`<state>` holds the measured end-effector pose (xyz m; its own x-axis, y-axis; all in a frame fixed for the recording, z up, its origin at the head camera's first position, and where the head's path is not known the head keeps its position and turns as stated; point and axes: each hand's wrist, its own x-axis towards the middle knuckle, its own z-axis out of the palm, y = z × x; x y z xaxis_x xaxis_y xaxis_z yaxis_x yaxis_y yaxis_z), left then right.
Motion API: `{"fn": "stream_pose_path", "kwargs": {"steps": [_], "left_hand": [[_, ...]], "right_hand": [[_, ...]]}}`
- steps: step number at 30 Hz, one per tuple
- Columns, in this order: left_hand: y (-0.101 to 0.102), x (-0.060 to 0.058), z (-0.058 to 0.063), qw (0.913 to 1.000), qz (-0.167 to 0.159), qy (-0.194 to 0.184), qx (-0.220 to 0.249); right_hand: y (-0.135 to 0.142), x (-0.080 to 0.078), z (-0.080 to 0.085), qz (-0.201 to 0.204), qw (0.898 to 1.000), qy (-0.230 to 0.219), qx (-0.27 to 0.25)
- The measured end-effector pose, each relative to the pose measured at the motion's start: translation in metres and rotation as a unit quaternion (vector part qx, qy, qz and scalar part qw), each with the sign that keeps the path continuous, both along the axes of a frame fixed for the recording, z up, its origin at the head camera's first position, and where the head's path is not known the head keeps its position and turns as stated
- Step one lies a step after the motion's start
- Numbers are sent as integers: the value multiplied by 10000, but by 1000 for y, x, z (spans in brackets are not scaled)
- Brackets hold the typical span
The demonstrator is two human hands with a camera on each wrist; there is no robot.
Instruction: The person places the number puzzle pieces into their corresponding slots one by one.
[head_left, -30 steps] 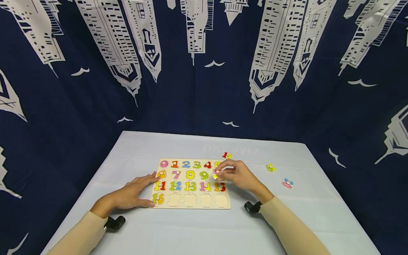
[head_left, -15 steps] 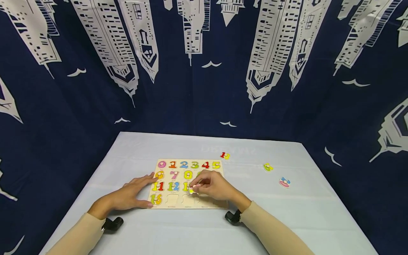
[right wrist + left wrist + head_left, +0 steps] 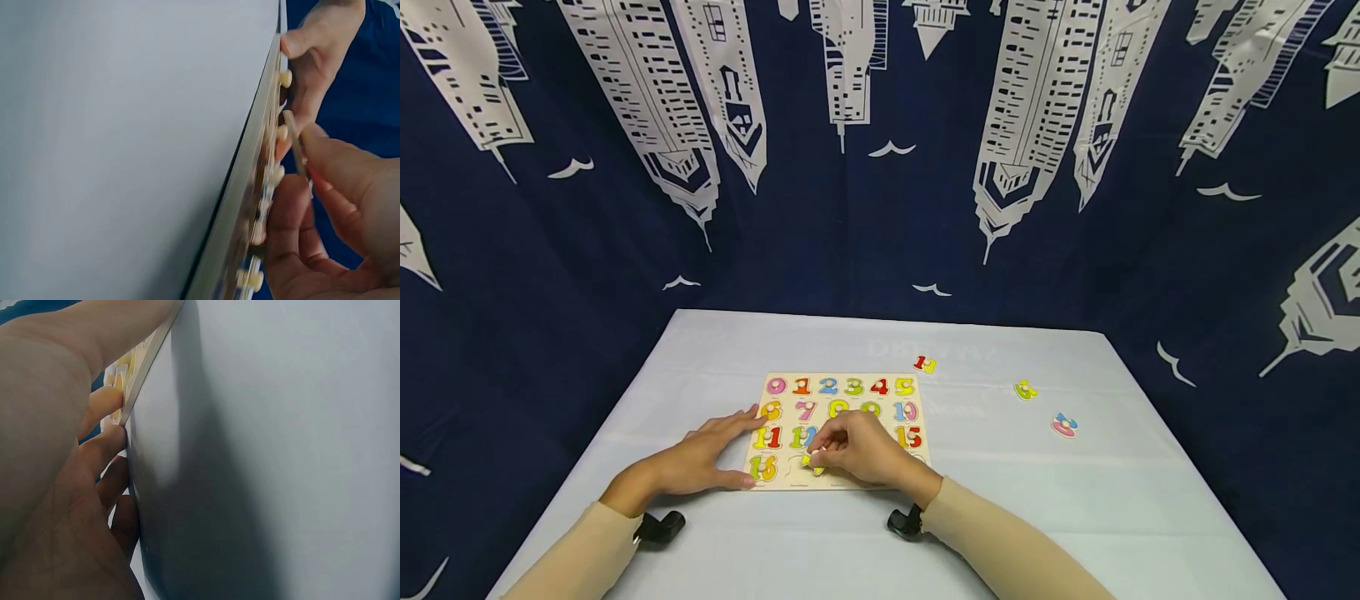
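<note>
The wooden number puzzle board [image 3: 787,482] lies on the table, its upper rows filled with coloured, knobbed number pieces. My left hand [image 3: 703,458] rests spread against the board's left edge, fingertips by the orange 6 and thumb by the lower left corner. With thumb and fingers my right hand [image 3: 861,450] pinches a puzzle piece [image 3: 813,468] whose yellow part shows, close over the bottom row just right of the 16 [image 3: 763,468]. Seen from the right wrist, that number piece [image 3: 295,140] is tilted on edge above the board. My right hand hides part of the two lower rows.
Three loose pieces lie on the white table [image 3: 1000,500]: a red and yellow one [image 3: 925,364] behind the board, a yellow-green one [image 3: 1025,390] and a blue and pink one [image 3: 1064,425] to the right. A dark blue patterned cloth [image 3: 850,250] hangs behind.
My right hand has carried the puzzle piece from the board's right side leftward and nearer to me, to the bottom row. The left hand has stayed at the board's left edge.
</note>
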<state>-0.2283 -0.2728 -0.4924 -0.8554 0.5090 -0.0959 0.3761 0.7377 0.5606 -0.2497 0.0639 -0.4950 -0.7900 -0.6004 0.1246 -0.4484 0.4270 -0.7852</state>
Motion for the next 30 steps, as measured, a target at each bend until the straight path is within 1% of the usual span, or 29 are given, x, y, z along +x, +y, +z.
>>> {"fn": "stream_pose_path", "kwargs": {"steps": [2, 5, 8, 12, 15, 21, 30], "left_hand": [[0, 0, 0, 10000, -16, -12, 17], [0, -1, 1, 10000, -16, -35, 19], [1, -1, 1, 10000, 10, -84, 20], [0, 0, 1, 9999, 6, -97, 49], [-1, 0, 0, 10000, -19, -59, 60], [-2, -1, -3, 10000, -33, 13, 67], [0, -1, -1, 9999, -49, 19, 120]], "right_hand": [[-6, 1, 1, 50, 9999, 70, 118], [-12, 3, 3, 42, 9988, 344, 356], [-16, 4, 4, -10, 9972, 564, 490], [-19, 5, 5, -97, 9955, 725, 602], [-22, 6, 5, -156, 9951, 720, 654], [-28, 7, 5, -116, 9968, 505, 600], [-31, 6, 3, -65, 9967, 507, 626]]}}
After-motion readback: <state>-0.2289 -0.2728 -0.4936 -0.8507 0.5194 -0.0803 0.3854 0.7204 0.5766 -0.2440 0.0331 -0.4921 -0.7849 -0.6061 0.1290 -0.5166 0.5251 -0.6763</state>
